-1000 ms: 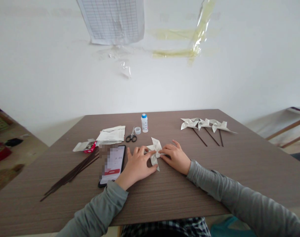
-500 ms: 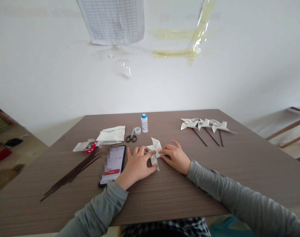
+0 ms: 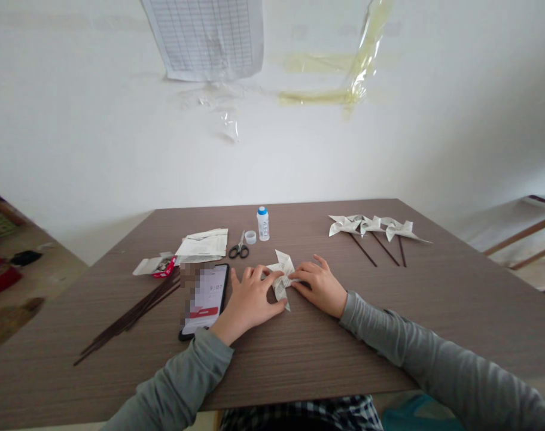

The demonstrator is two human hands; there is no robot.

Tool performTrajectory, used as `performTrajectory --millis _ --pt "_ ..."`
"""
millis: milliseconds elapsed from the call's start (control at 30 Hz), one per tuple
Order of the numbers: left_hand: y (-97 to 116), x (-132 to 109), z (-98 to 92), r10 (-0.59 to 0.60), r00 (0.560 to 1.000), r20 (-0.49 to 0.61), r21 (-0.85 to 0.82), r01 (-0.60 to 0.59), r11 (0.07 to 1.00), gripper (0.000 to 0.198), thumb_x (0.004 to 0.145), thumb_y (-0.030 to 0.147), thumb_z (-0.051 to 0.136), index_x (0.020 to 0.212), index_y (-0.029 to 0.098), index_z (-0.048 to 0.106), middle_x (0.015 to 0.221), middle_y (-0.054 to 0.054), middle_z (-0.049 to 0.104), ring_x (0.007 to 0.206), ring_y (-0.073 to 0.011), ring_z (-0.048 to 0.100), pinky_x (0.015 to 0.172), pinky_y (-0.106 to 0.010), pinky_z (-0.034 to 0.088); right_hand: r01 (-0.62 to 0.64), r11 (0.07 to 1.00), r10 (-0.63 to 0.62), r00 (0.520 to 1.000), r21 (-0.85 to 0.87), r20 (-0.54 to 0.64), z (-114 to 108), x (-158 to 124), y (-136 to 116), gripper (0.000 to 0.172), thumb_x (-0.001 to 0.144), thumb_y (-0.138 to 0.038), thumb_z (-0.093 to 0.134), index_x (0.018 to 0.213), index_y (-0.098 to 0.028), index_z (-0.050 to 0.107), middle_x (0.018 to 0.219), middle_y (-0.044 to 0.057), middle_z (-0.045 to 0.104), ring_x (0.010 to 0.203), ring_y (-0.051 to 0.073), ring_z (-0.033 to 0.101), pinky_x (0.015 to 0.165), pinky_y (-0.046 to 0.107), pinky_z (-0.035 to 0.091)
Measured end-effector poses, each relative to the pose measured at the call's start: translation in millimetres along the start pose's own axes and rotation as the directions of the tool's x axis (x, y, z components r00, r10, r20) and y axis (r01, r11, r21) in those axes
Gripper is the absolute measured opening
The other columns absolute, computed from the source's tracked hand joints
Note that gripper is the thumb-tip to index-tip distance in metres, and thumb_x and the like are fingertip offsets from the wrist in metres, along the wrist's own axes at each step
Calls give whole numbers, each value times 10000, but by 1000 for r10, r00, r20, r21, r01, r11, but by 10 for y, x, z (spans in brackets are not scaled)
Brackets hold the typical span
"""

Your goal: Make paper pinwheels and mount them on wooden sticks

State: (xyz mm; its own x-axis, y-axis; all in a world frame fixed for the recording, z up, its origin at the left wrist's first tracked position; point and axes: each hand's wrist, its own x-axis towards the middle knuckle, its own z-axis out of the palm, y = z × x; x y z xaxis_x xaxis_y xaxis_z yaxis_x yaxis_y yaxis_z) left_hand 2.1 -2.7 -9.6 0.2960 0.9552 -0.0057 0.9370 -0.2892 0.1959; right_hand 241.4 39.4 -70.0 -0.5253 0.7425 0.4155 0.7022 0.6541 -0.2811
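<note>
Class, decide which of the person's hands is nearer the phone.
Left. The left hand is just beside the phone; the right hand is farther right, at the paper pinwheel.

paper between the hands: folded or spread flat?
Folded. The paper pinwheel has pointed blades turned in toward its middle, with left hand and right hand touching it.

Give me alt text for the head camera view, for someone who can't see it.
A person's left hand and right hand touch a folded paper pinwheel on a brown table. Three stick-mounted pinwheels lie toward the right; a phone, loose sticks, papers and scissors lie left, and a blue-capped bottle stands behind.
</note>
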Motion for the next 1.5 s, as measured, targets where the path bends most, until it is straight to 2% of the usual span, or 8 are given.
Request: performTrajectory --millis 333,600,867,1067,1300,1500 --pt "22 -14 -65 9 1000 24 -14 -9 1000 609 1000 534 823 1594 416 762 1594 -127 711 1525 -472 582 1374 -918 218 1 1000 -1 1000 7 -5 -8 -11 -12 226 1143 -239 695 1241 -298 890 1177 81 879 1117 300 838 1372 689 409" --pt "7 -17 -24 7 1000 10 -5 -7 1000 609 1002 518 829 1599 415 755 1607 -123 700 1533 -481 600 1373 -933 220 4 1000 -4 1000 0 -3 -3 -8 -6 213 1152 -247 692 1246 -278 881 1174 80 878 1124 295 839 1364 704 398" --pt "6 -8 8 -5 1000 -12 -20 5 1000 699 977 512 841 1648 369 708 1612 -141 698 1529 -506 597 1361 -954 205 -2 1000 2 1000 15 -3 -9 2 -2 224 1159 -261 676 1240 -290 883 1176 74 883 1136 286 832 1375 690 391" --pt "-12 -11 7 10 1000 -6 -18 -10 1000 638 993 541 811 1613 406 742 1592 -135 700 1522 -483 588 1373 -925 208 19 1000 -19 1000 14 -9 3 -5 6 216 1158 -254 672 1231 -281 874 1174 73 894 1163 292 837 1370 715 383" --pt "-4 -5 -25 15 999 28 4 -16 1000 656 1012 573 810 1641 404 731 1614 -150 681 1543 -498 583 1371 -943 202 -7 1000 7 1000 11 2 5 -16 -6 217 1148 -247 684 1228 -294 880 1178 68 888 1153 296 840 1381 695 377" --pt "-6 -4 -24 9 999 34 12 -10 1000 666 1011 580 815 1649 411 729 1635 -152 670 1559 -507 578 1374 -941 208 18 1000 -18 1000 -24 -18 14 -23 -3 211 1140 -247 685 1229 -296 871 1172 57 885 1141 287 839 1363 674 404"
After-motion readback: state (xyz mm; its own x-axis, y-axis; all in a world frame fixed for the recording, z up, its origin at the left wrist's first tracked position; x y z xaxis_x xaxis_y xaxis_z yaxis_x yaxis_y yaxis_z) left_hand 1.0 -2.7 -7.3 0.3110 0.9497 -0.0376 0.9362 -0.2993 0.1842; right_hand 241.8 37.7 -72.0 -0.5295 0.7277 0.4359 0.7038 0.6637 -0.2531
